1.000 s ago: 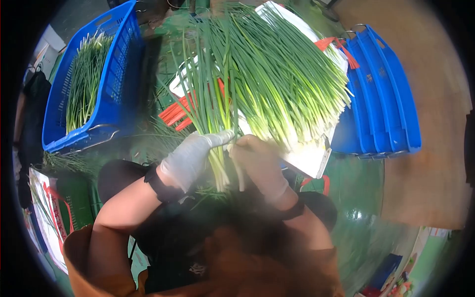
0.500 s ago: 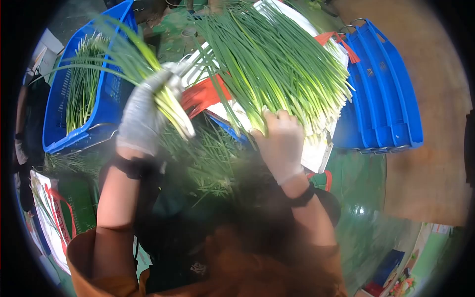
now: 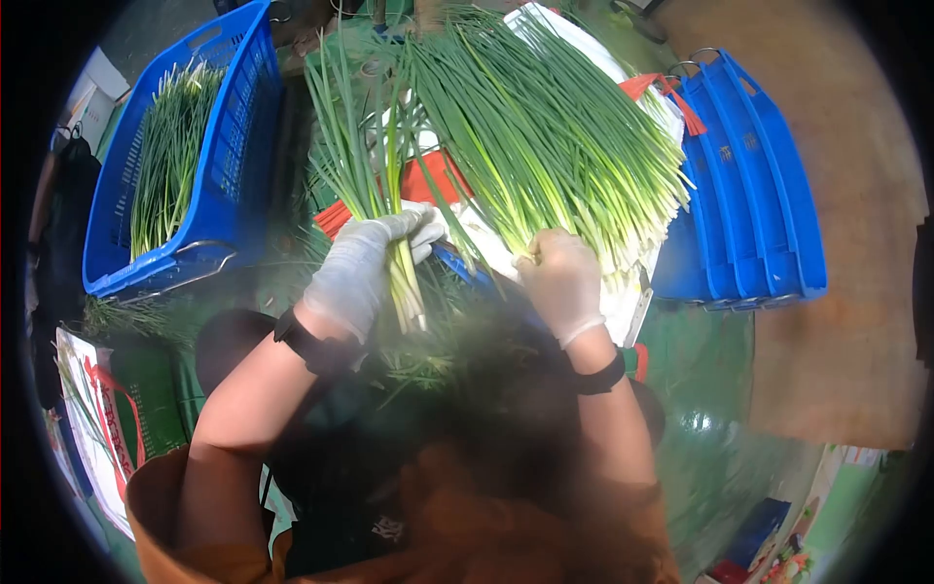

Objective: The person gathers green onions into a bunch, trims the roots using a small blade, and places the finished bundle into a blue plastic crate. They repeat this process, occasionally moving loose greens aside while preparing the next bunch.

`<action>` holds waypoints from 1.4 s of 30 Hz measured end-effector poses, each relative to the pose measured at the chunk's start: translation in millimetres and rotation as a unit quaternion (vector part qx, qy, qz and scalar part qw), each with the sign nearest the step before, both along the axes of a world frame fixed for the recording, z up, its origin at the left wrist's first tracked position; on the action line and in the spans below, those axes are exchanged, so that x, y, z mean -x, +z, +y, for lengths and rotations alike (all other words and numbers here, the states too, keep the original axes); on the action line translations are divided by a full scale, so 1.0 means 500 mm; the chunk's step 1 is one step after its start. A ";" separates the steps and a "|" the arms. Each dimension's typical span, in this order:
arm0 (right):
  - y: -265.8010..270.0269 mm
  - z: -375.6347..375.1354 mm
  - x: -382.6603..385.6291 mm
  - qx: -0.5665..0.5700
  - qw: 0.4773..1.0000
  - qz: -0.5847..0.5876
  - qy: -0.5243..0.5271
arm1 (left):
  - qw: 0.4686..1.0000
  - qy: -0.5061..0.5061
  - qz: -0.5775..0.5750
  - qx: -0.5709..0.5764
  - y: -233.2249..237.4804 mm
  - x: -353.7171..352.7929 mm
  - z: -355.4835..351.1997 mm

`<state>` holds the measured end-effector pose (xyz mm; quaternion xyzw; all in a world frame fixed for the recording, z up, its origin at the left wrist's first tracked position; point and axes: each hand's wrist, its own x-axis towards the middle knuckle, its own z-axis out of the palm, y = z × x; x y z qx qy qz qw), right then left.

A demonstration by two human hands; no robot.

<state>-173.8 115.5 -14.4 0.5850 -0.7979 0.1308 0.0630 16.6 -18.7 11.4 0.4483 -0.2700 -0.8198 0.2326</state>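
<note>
My left hand [image 3: 362, 261], in a whitish glove, is closed around a small bunch of scallions [image 3: 402, 282]. Their green leaves point up and away, and the pale root ends hang below the fingers. A large pile of scallions [image 3: 545, 127] lies to the right, white ends toward me and to the right. At its near left edge, my right hand [image 3: 564, 277], also gloved, has its fingers curled shut on scallion stalks near the pale ends. Red-orange ties [image 3: 436, 180] lie between the held bunch and the pile.
A blue crate [image 3: 199, 209] with more scallions stands at the left. Several blue crates [image 3: 764, 195] are nested at the right, beside a brown board [image 3: 846, 321]. A white bag with red print [image 3: 97, 419] sits at lower left. Loose green trimmings [image 3: 423, 365] lie below my hands.
My left hand has moved right and slightly down, and its bunch has swung from tilted left to nearly upright. My right hand's fingers have curled in more tightly at the pile's edge.
</note>
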 end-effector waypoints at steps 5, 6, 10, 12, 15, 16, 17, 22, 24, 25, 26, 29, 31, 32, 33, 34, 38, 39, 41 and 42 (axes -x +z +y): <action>0.093 0.022 0.006 0.096 0.871 -0.479 -0.058 | 0.994 0.003 0.104 -0.012 0.016 -0.010 0.000; 0.107 0.028 0.000 0.059 0.679 -0.725 -0.101 | 0.993 -0.008 0.114 -0.007 0.014 -0.012 0.000; 0.107 0.027 -0.069 -0.027 0.751 -0.659 -0.004 | 0.990 -0.044 0.130 -0.044 0.029 0.000 0.028; 0.119 0.020 -0.103 -0.047 0.745 -0.665 -0.016 | 0.985 -0.116 0.122 -0.035 0.044 -0.005 0.031; 0.104 0.017 -0.116 -0.026 0.702 -0.711 -0.034 | 0.980 -0.126 0.150 -0.038 0.037 -0.007 0.027; 0.093 0.020 -0.112 0.009 0.658 -0.752 -0.029 | 0.982 -0.119 0.141 -0.040 0.046 -0.006 0.029; 0.089 0.017 -0.103 -0.025 0.626 -0.779 -0.034 | 0.984 -0.112 0.131 -0.042 0.052 -0.004 0.031; 0.062 0.024 -0.129 0.011 0.723 -0.687 -0.075 | 0.994 -0.076 0.043 0.071 0.054 -0.003 0.032; 0.044 0.036 -0.118 -0.032 0.819 -0.573 0.011 | 0.990 -0.012 0.035 0.133 0.078 -0.011 -0.006; 0.027 0.048 -0.111 -0.037 0.891 -0.429 0.146 | 0.990 0.028 0.033 0.137 0.071 -0.022 -0.037; 0.025 0.053 -0.108 -0.035 0.891 -0.429 0.145 | 0.987 0.069 0.031 0.141 0.062 -0.039 -0.070; 0.032 0.039 -0.083 0.006 0.977 -0.196 0.087 | 0.979 0.161 0.065 0.111 0.062 -0.060 -0.110; 0.059 0.005 -0.052 0.016 0.998 0.058 -0.035 | 0.984 0.097 0.125 0.087 0.045 -0.053 -0.095; 0.043 0.002 -0.033 0.017 0.997 0.059 -0.038 | 0.979 0.037 0.190 0.067 0.040 -0.045 -0.088; 0.016 -0.005 -0.015 0.028 0.996 0.082 -0.019 | 0.978 0.021 0.205 0.023 0.043 -0.033 -0.068; -0.006 -0.007 -0.002 0.039 0.994 0.103 0.001 | 0.983 -0.011 0.180 0.044 0.055 -0.026 -0.046; 0.095 0.001 -0.048 -0.014 0.845 -0.534 -0.021 | 0.991 -0.056 0.120 -0.003 0.057 -0.015 0.005; 0.124 0.003 -0.057 -0.063 0.745 -0.664 -0.020 | 0.991 -0.086 0.096 0.022 0.055 -0.013 0.014; 0.113 0.012 -0.082 -0.065 0.712 -0.698 0.041 | 0.991 -0.098 0.088 -0.023 0.036 -0.015 0.030; 0.104 0.015 -0.097 -0.057 0.675 -0.729 0.095 | 0.991 -0.099 0.078 -0.054 0.034 -0.018 0.037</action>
